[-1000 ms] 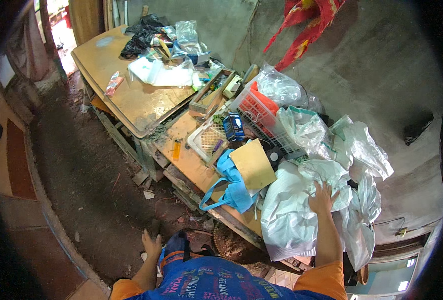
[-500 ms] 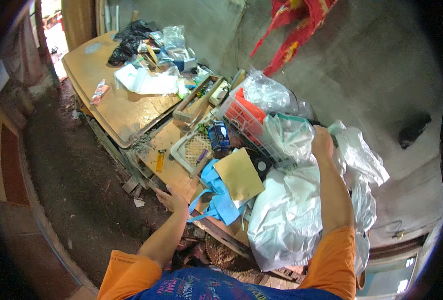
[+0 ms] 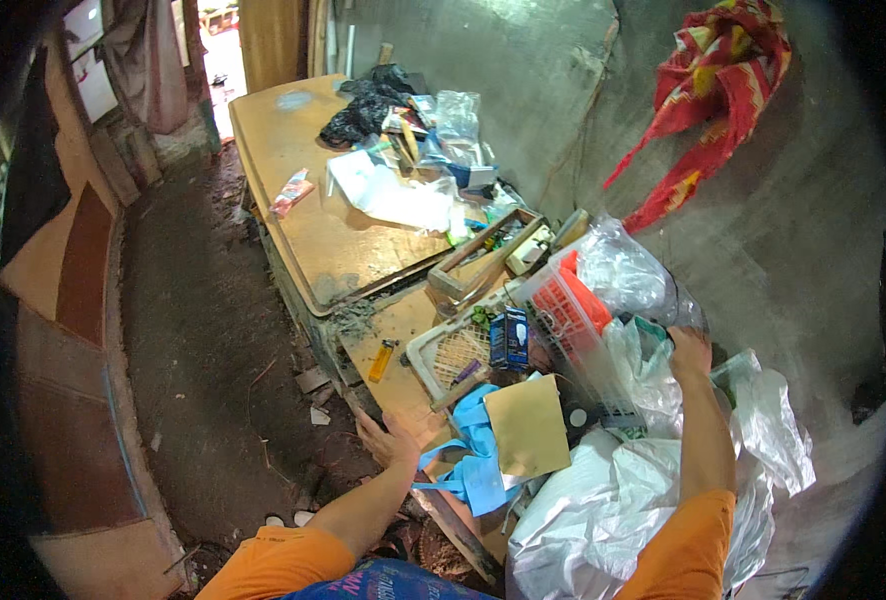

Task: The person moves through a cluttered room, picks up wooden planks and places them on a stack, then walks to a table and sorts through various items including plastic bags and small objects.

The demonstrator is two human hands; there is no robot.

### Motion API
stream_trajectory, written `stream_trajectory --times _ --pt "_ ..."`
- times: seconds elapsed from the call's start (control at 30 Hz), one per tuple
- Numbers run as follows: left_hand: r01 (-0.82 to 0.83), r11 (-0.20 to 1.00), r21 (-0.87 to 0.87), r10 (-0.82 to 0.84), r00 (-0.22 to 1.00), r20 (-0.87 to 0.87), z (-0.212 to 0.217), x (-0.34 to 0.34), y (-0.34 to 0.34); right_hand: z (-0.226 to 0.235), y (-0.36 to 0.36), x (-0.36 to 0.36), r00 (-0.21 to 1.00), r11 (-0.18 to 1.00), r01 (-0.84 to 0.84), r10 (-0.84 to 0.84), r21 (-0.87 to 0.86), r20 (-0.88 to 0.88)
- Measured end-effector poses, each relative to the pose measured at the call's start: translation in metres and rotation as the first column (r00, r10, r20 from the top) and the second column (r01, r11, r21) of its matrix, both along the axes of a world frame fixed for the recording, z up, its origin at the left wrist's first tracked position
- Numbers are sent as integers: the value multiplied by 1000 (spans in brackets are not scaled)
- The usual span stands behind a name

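My right hand (image 3: 691, 352) is closed at the top of a clear plastic bag (image 3: 638, 350), beside a white plastic basket (image 3: 570, 318); its fingertips are partly hidden. A red-orange item (image 3: 585, 292) lies inside the basket. My left hand (image 3: 385, 440) rests at the table's front edge with fingers stretched out, holding nothing. Near it are a yellow lighter (image 3: 382, 361), a light-blue cloth bag (image 3: 475, 452) and a tan square board (image 3: 528, 425) on top of that bag. A dark-blue light bulb box (image 3: 509, 339) stands by a pale woven tray (image 3: 458, 350).
A large white sack (image 3: 598, 500) bulges at the near right. Farther left, a wooden tabletop (image 3: 293, 150) bears a black plastic bag (image 3: 373, 105) and white plastic (image 3: 398, 200). A wooden box (image 3: 483, 255) stands between. Red cloth (image 3: 708, 100) hangs on the grey wall.
The view has swung left, so everything sits farther right and lower in the picture. Both hands keep about the same places beside the table edge and the clear bag.
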State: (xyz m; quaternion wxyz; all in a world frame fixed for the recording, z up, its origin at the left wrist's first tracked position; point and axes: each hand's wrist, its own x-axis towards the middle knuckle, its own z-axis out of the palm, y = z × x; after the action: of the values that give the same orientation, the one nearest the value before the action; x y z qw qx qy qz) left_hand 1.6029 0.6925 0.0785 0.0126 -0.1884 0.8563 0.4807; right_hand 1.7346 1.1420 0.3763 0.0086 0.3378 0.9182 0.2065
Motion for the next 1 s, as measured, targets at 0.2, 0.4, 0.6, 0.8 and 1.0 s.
stream_trajectory --times 0.2,0.4,0.6,0.8,1.0 --pt "-31 999 -17 30 999 -19 3 -2 3 -2 -22 -4 986 993 -118 114 22 121" --pt "-49 999 8 50 998 -42 13 -1 2 -10 -34 -18 970 985 -144 122 94 211" --pt "-50 998 26 52 997 -63 8 -1 4 -27 -14 -6 976 970 -157 123 187 181" --pt "-31 1000 5 31 999 -39 6 0 -3 1 -44 -6 984 995 -68 54 79 169" --pt "-18 999 -47 15 997 -73 -7 0 5 15 -13 33 996 991 36 -46 132 73"
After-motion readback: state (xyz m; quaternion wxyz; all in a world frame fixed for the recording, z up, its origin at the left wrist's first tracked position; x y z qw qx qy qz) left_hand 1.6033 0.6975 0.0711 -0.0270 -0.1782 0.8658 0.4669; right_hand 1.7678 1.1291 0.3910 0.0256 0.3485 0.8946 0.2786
